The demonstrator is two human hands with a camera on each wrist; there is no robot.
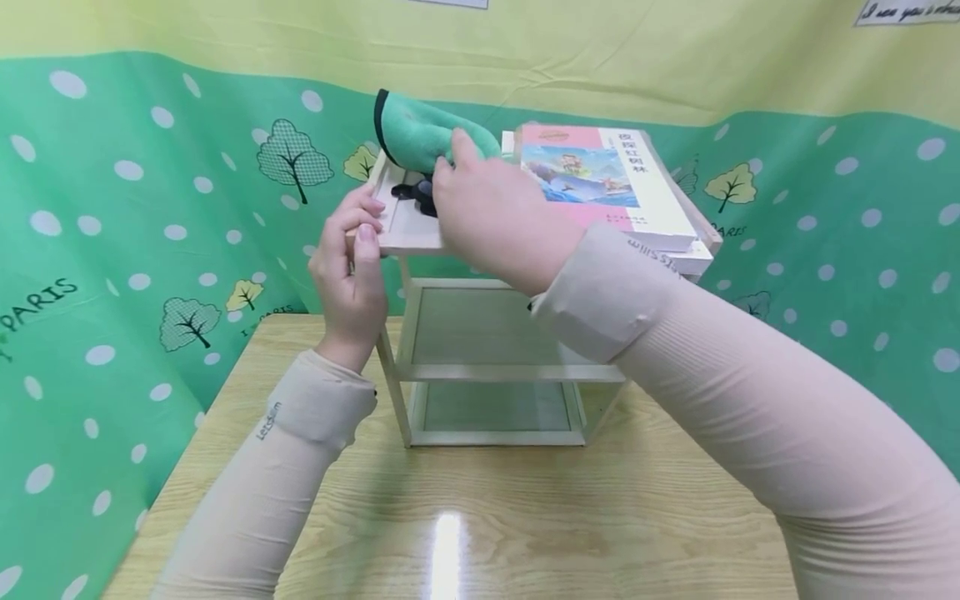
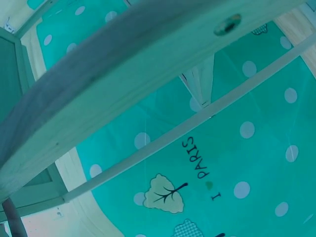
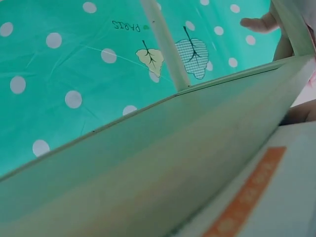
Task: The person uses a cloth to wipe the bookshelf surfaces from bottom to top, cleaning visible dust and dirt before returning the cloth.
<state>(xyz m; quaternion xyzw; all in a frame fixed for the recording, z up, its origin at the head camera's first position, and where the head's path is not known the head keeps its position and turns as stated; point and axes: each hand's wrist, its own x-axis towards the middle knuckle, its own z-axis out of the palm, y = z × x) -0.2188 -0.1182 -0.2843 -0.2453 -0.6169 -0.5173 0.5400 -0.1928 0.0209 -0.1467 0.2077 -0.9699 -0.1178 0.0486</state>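
In the head view a small wooden shelf rack (image 1: pixel 480 372) stands on the table. My left hand (image 1: pixel 351 262) grips the front left corner of its top tier, fingers curled over the edge. My right hand (image 1: pixel 498 212) reaches across that tier and pinches a soft green cloth item (image 1: pixel 420 133) with black trim, which sticks up above the back left. Its exact kind is unclear. A black object (image 1: pixel 420 196), partly hidden by the right hand, lies below the cloth. The left wrist view shows the rack's rail (image 2: pixel 123 74) close up; its hand is out of sight there.
Books, the uppermost with a pink and white cover (image 1: pixel 600 179), lie stacked on the right of the top tier. Two lower tiers have greenish panels. The wooden table (image 1: pixel 525 517) extends in front, and a green dotted curtain (image 1: pixel 97 250) hangs behind and at the sides.
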